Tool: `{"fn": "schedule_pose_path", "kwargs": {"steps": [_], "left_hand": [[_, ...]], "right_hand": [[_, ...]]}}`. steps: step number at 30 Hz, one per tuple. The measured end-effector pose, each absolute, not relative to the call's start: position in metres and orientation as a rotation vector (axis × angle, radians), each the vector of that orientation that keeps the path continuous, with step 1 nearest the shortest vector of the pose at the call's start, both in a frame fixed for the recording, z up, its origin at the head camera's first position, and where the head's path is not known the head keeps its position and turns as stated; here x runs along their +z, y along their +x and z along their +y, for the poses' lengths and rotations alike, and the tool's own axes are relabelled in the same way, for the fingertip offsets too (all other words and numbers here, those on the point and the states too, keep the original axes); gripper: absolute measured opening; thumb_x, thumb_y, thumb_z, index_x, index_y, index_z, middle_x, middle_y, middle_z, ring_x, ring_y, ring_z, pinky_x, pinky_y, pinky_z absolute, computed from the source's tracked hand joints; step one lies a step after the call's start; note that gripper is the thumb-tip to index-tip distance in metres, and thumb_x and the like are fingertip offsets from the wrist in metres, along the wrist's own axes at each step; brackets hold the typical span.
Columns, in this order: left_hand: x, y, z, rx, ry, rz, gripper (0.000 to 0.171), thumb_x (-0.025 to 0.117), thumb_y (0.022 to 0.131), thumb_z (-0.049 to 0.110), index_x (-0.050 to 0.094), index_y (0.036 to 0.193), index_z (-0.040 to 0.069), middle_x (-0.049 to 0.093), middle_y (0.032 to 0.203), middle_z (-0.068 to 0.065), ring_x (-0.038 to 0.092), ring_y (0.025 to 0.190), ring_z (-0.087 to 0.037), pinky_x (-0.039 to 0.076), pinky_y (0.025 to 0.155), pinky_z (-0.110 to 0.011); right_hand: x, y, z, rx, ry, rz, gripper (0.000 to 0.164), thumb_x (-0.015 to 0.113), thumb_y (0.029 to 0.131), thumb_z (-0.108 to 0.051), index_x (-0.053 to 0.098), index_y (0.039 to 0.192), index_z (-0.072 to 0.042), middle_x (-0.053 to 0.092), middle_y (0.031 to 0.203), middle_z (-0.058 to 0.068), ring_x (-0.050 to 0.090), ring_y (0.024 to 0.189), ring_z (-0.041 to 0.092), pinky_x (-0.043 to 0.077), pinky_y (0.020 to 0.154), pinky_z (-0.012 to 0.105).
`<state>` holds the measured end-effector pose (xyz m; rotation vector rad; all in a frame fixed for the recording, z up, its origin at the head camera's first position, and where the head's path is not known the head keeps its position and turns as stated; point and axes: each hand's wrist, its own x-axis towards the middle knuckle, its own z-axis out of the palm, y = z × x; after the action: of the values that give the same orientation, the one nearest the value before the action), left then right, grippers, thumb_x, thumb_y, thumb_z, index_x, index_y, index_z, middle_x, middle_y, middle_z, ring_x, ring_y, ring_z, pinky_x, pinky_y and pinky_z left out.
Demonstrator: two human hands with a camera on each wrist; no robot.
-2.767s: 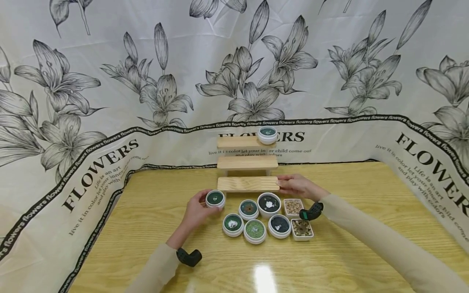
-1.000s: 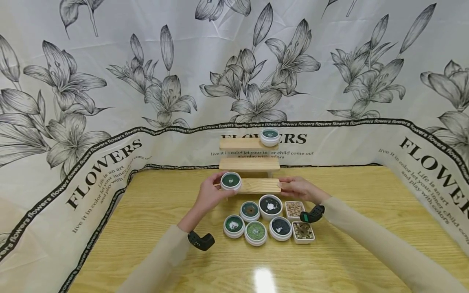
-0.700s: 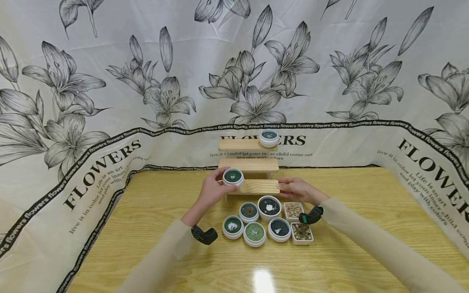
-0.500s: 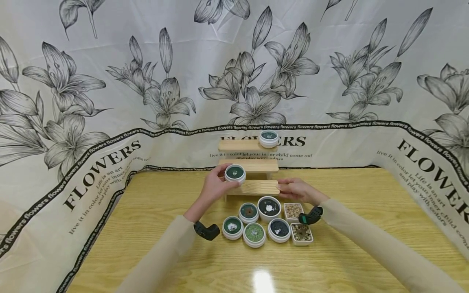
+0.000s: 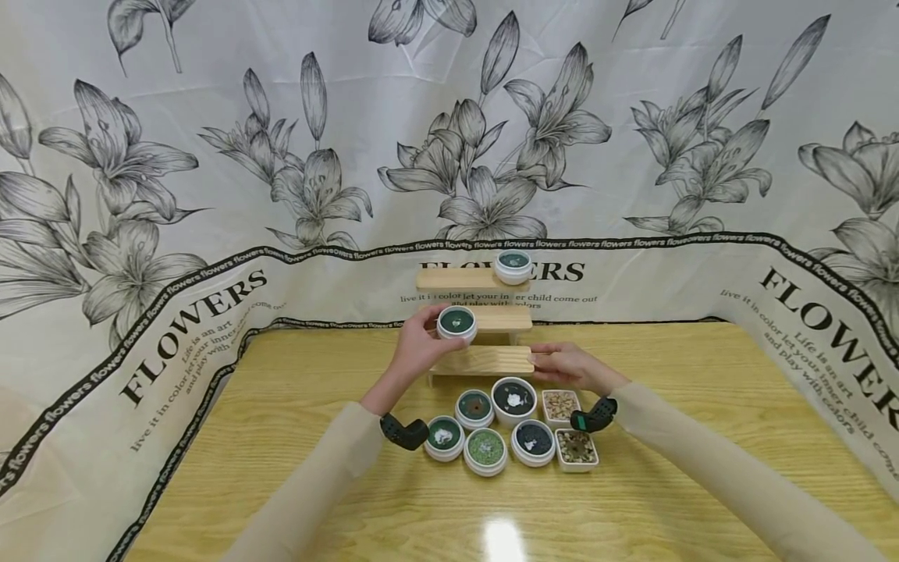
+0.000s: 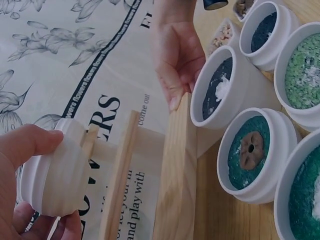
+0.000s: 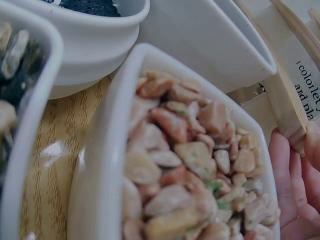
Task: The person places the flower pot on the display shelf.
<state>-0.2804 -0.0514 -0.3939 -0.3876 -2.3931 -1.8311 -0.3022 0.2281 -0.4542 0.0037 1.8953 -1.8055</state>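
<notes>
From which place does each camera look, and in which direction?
Head: on the head, facing forward and down at the tiered wooden stand; left hand, right hand, sleeves show.
Left wrist: worn there, looking past the held round pot; both hands show.
Right wrist: worn there, closely facing a square pebble pot; fingers show.
Wrist views share the stand.

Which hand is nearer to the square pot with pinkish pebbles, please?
Right: the right hand grips the lowest shelf, just behind the square pot. The left hand holds a round pot farther left and back.
</notes>
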Motion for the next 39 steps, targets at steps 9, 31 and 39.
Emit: {"fn": "schedule_pose_path", "kwargs": {"steps": [9,31,39], "left_hand": [[-0.389,-0.288,-0.039,-1.836,-0.372,-2.389,0.062,0.082,0.069,0.01,0.06,0.126,0.006,0.063,0.118,-0.013,0.06,0.105,-0.026,0.054,0.092,-0.035],[-0.381,-0.312,-0.02,-1.813,-0.315,-2.32,0.063,0.083,0.068,0.009,0.06,0.126,0.003,0.064,0.117,-0.015,0.061,0.1,-0.027,0.054,0.087,-0.033],[-0.376,-0.323,-0.022,-1.734,-0.382,-2.335,0.063,0.083,0.068,0.007,0.059,0.127,0.001,0.064,0.116,-0.015,0.061,0.096,-0.026,0.052,0.084,-0.03]], "right_hand": [[-0.451,-0.3,0.227,-1.786,0.023,1.93,0.061,0.048,0.099,-0.008,0.016,0.148,0.012,0.058,0.113,0.008,0.063,0.085,0.003,0.055,0.087,0.021],[-0.454,-0.298,0.228,-1.805,0.004,1.922,0.062,0.048,0.1,-0.009,0.015,0.148,0.012,0.056,0.121,0.014,0.063,0.086,0.003,0.055,0.085,0.019],[-0.451,-0.296,0.227,-1.82,-0.022,1.906,0.061,0.048,0.099,-0.007,0.016,0.147,0.014,0.059,0.115,0.01,0.064,0.087,0.004,0.055,0.085,0.02]]}}
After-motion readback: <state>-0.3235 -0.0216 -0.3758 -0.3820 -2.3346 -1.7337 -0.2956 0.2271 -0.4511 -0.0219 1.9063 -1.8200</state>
